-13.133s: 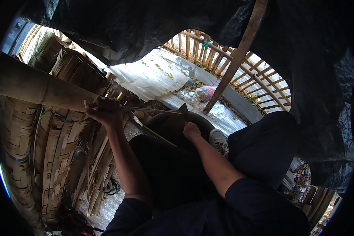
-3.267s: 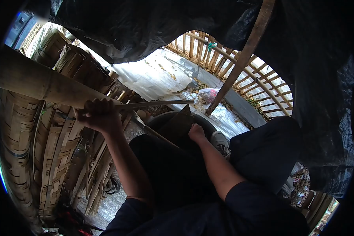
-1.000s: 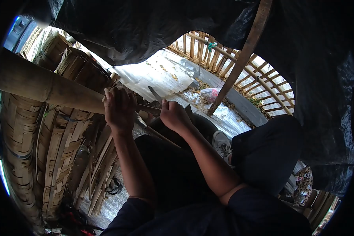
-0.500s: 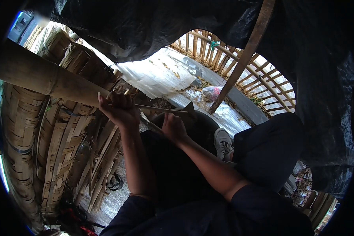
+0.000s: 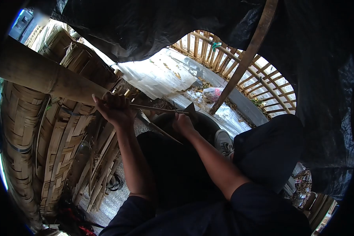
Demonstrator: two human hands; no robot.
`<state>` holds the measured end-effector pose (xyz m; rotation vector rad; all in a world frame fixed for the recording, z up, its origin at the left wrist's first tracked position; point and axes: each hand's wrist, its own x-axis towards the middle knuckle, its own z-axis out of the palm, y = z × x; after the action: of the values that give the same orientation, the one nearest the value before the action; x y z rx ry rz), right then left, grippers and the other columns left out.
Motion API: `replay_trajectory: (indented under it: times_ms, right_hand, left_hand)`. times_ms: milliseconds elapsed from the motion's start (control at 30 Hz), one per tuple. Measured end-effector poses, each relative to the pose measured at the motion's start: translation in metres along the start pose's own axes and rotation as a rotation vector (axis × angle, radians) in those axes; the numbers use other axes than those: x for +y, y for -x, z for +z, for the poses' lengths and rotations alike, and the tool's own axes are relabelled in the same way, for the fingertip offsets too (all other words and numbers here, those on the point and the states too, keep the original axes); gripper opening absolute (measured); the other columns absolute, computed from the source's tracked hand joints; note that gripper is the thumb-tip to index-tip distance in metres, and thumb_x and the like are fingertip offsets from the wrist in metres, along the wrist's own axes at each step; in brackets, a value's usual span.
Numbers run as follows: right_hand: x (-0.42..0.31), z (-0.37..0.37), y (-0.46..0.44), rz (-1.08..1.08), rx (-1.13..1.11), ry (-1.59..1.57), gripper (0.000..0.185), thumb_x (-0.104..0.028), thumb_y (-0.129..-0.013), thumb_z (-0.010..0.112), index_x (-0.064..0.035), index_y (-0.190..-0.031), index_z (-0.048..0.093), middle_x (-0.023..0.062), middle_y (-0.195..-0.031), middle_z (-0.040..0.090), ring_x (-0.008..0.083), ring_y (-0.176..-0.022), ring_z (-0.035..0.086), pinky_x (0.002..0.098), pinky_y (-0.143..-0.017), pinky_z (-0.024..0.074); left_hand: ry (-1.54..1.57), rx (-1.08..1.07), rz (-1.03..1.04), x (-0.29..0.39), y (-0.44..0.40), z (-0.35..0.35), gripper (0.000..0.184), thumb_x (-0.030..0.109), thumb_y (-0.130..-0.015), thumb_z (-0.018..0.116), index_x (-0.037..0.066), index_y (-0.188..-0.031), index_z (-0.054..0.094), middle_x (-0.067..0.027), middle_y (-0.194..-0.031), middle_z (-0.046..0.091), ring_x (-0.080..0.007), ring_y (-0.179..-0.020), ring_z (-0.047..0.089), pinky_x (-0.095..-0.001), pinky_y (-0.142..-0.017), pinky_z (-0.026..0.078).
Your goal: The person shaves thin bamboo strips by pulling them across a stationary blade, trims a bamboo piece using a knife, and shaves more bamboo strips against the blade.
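Observation:
My left hand (image 5: 116,109), closed in a fist beside the end of a thick bamboo pole (image 5: 72,84), grips a thin pale stick (image 5: 155,108). The stick runs right toward a dark, pointed flat piece (image 5: 190,108). At its far part my right hand (image 5: 184,124) is closed, fingertips against the stick. Below the stick, a narrow tapering strip (image 5: 163,132) slants down from near my left hand, its tip above my dark-clothed lap; I cannot tell whether it is a blade or bamboo. A dark round basin-like shape (image 5: 208,122) lies behind my right hand.
Woven bamboo baskets (image 5: 23,133) and loose slats (image 5: 102,169) crowd the left side. A wooden post (image 5: 244,59) slants ahead, near a plastic bag (image 5: 212,93) and a bamboo fence (image 5: 228,59). Black plastic sheeting (image 5: 157,23) hangs overhead. My shoe (image 5: 223,142) is close to my right hand.
My right hand has moved right along the stick, and my left hand slightly left and up. The slanting strip, partly behind my right hand before, now shows down to its tip.

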<state>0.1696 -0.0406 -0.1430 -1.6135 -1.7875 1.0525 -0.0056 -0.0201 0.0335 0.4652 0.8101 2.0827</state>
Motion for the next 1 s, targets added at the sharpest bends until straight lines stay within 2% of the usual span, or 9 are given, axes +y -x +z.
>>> replay_trajectory:
  times_ms: [100,167,367,567,667,733,800,900,1000]
  right_hand:
    - [-0.067,-0.014,0.0,-0.059,-0.087,-0.092,0.041,-0.024,-0.095,0.038,0.0073,-0.078,0.058,0.0307,-0.073,0.059,0.0462,-0.077,0.06,0.0529,-0.07,0.0483]
    - [-0.085,-0.01,0.004,-0.121,0.013,-0.199,0.039,-0.023,-0.095,0.039,0.0064,-0.077,0.058,0.0305,-0.074,0.059,0.0454,-0.076,0.06,0.0525,-0.068,0.0482]
    - [0.049,0.014,-0.004,0.114,0.003,0.104,0.038,-0.021,-0.095,0.039,0.0052,-0.076,0.059,0.0306,-0.072,0.059,0.0456,-0.074,0.06,0.0522,-0.068,0.0487]
    - [-0.056,-0.009,-0.006,-0.038,-0.018,-0.109,0.04,-0.023,-0.095,0.038,0.0061,-0.077,0.059,0.0313,-0.076,0.06,0.0459,-0.078,0.06,0.052,-0.07,0.0481]
    - [-0.007,0.001,-0.007,-0.033,0.009,-0.114,0.04,-0.023,-0.096,0.038,0.006,-0.077,0.059,0.0315,-0.077,0.059,0.0456,-0.08,0.06,0.0513,-0.07,0.0483]
    - [-0.006,-0.001,-0.008,-0.032,0.044,-0.094,0.04,-0.023,-0.096,0.038,0.0061,-0.077,0.059,0.0315,-0.076,0.059,0.0456,-0.079,0.06,0.0511,-0.07,0.0483]
    - [-0.016,0.002,-0.008,0.094,-0.097,0.085,0.04,-0.023,-0.096,0.039,0.006,-0.077,0.059,0.0313,-0.074,0.059,0.0456,-0.076,0.06,0.0512,-0.069,0.0484]
    - [-0.048,0.004,-0.004,-0.107,-0.049,-0.085,0.041,-0.023,-0.096,0.038,0.0061,-0.077,0.059,0.0305,-0.072,0.059,0.0452,-0.074,0.061,0.0511,-0.069,0.0488]
    - [-0.005,0.014,-0.002,-0.042,-0.031,-0.03,0.041,-0.023,-0.096,0.038,0.0063,-0.077,0.059,0.0301,-0.072,0.06,0.0448,-0.075,0.061,0.0508,-0.07,0.049]
  left_hand:
    - [0.017,-0.046,-0.022,-0.004,-0.003,0.002,0.057,0.057,-0.094,0.033,0.018,-0.054,0.022,0.0052,-0.046,0.013,-0.0083,-0.042,0.008,-0.028,-0.04,0.008]
    - [0.017,-0.055,-0.029,-0.004,-0.001,-0.001,0.057,0.057,-0.094,0.033,0.018,-0.054,0.022,0.0054,-0.046,0.013,-0.0082,-0.042,0.008,-0.028,-0.04,0.008]
    - [0.038,-0.135,-0.049,-0.002,-0.006,-0.01,0.057,0.058,-0.094,0.033,0.018,-0.055,0.022,0.0059,-0.047,0.013,-0.0079,-0.043,0.007,-0.0274,-0.04,0.008]
    - [0.005,-0.126,-0.03,-0.009,-0.01,0.0,0.057,0.062,-0.093,0.032,0.018,-0.058,0.023,0.0055,-0.048,0.014,-0.0075,-0.043,0.007,-0.0269,-0.04,0.009]
    - [0.031,-0.182,-0.019,-0.006,-0.015,-0.007,0.057,0.063,-0.092,0.032,0.018,-0.058,0.024,0.0056,-0.048,0.014,-0.0077,-0.043,0.008,-0.0266,-0.039,0.009]
    - [-0.002,-0.003,-0.011,-0.002,-0.013,-0.007,0.057,0.063,-0.092,0.031,0.018,-0.058,0.023,0.0059,-0.048,0.014,-0.0075,-0.042,0.008,-0.0261,-0.038,0.01]
    - [0.011,-0.026,-0.009,-0.001,-0.014,-0.015,0.057,0.062,-0.093,0.031,0.018,-0.057,0.023,0.006,-0.048,0.014,-0.0074,-0.042,0.008,-0.0258,-0.038,0.01]
    - [0.044,-0.104,-0.017,-0.003,-0.017,-0.016,0.058,0.062,-0.093,0.031,0.018,-0.057,0.023,0.0062,-0.048,0.013,-0.0071,-0.042,0.008,-0.0254,-0.037,0.01]
    - [0.028,-0.122,-0.029,-0.001,-0.013,-0.019,0.058,0.062,-0.093,0.03,0.018,-0.056,0.023,0.0061,-0.048,0.013,-0.007,-0.042,0.008,-0.0253,-0.037,0.01]
